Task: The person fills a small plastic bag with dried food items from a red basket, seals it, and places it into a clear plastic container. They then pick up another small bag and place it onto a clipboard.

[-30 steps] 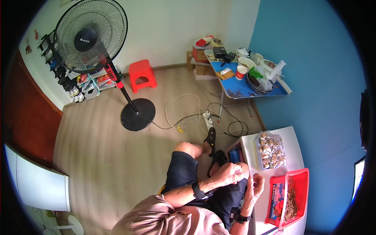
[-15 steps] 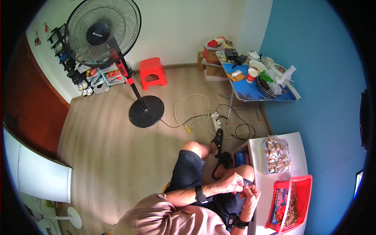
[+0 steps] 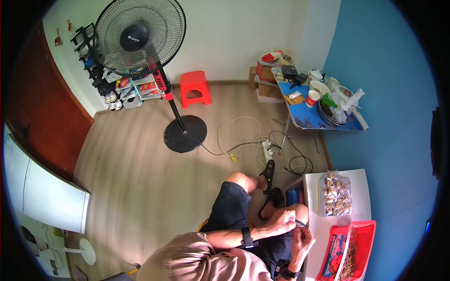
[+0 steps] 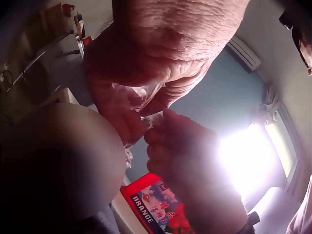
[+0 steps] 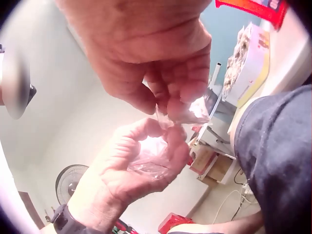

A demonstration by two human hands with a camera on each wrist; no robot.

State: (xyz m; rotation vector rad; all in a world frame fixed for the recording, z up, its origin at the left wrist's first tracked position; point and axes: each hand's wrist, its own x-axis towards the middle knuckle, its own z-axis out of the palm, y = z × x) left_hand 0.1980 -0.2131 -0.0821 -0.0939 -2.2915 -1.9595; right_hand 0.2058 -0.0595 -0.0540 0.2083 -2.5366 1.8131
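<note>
My left hand [image 3: 281,222] holds a small clear plastic bag [image 5: 151,168] in its curled fingers, the crinkled film showing against the palm. Close beside it, my right hand [image 3: 302,243] pinches the bag's edge between thumb and fingers. In the left wrist view the fingertips of both hands meet at a bit of clear film [image 4: 155,118]. What is inside the bag is hidden by glare and fingers. Both hands are above the lap, left of a white cabinet [image 3: 311,213]. On it lies a box of clear-wrapped brown pieces [image 3: 336,194].
A red basket [image 3: 370,234] with loose brown stick-like pieces [image 3: 349,262] stands on the cabinet near the right hand. Farther off are a cluttered blue folding table [image 3: 302,117], a red stool [image 3: 195,86], a standing fan [image 3: 185,133] and cables [image 3: 225,136] on the floor.
The hands were apart a second ago and have come together at the bag. The head view has turned left, so the room appears shifted right.
</note>
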